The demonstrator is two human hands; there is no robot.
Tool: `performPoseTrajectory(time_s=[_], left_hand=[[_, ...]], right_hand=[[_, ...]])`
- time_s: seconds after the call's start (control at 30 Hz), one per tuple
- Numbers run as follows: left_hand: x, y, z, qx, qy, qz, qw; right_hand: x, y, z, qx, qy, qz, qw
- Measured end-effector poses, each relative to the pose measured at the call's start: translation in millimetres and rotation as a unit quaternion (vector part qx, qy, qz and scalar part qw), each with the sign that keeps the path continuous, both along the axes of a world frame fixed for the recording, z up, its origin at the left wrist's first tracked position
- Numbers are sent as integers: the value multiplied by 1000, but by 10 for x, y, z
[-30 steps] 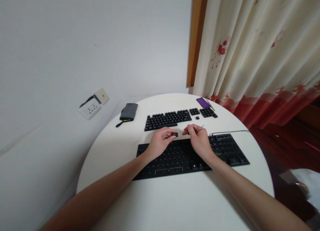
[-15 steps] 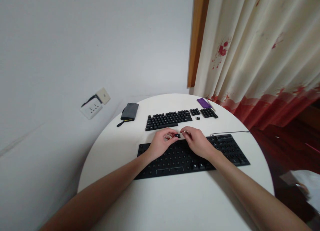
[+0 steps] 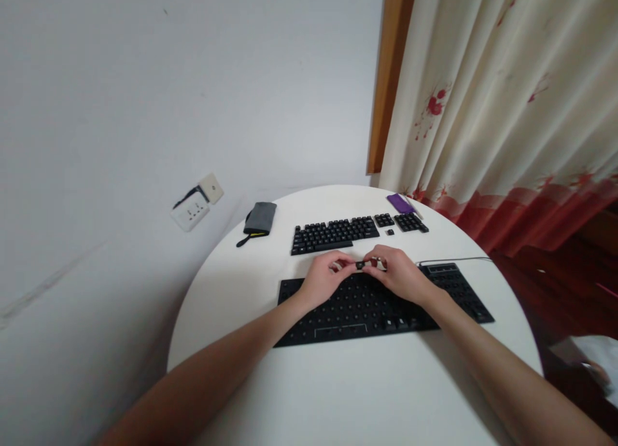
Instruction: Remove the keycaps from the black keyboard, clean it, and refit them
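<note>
A small black keycap (image 3: pixel 360 265) is pinched between my two hands, above the far edge of a black keyboard base (image 3: pixel 338 307). My left hand (image 3: pixel 324 277) grips its left side with thumb and fingertips. On the other side, the thumb and index finger of my right hand (image 3: pixel 393 273) close on it. Something small and shiny shows among my right fingers, too small to make out. The base has bare key stems across most of its face, partly covered by my right hand. Behind it lie detached keycaps (image 3: pixel 335 234) in rows.
A grey pouch (image 3: pixel 261 219) with a strap lies at the back left of the round white table (image 3: pixel 217 304). A purple cloth or pouch (image 3: pixel 400 203) is at the back right. One loose keycap (image 3: pixel 390 232) sits apart. A cable (image 3: pixel 454 259) runs off rightward.
My right hand has come in to the keycap, and its fingertips now meet it opposite my left hand's. The whole view has shifted slightly, so everything sits further right.
</note>
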State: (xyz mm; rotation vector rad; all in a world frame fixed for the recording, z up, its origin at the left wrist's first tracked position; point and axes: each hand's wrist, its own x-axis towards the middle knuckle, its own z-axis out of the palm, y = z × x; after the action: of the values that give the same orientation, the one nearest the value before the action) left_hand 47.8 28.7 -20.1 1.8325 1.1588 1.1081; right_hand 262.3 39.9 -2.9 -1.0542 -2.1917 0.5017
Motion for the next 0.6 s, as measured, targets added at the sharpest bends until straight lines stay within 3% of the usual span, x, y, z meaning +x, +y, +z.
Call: performPoseTrajectory(time_s=[0.1, 0.2, 0.37, 0.6], left_hand=[[-9, 13, -13, 20, -5, 36, 999], [-15, 22, -24, 20, -8, 33, 999], [-22, 23, -35, 23, -5, 26, 999], [-23, 35, -63, 25, 5, 12, 1000]], right_hand=[[45, 190, -36, 11, -46, -97, 994], [22, 409, -72, -6, -117, -164, 979], [-138, 601, -113, -31, -207, -179, 961], [-238, 679, -197, -57, -230, -191, 953]])
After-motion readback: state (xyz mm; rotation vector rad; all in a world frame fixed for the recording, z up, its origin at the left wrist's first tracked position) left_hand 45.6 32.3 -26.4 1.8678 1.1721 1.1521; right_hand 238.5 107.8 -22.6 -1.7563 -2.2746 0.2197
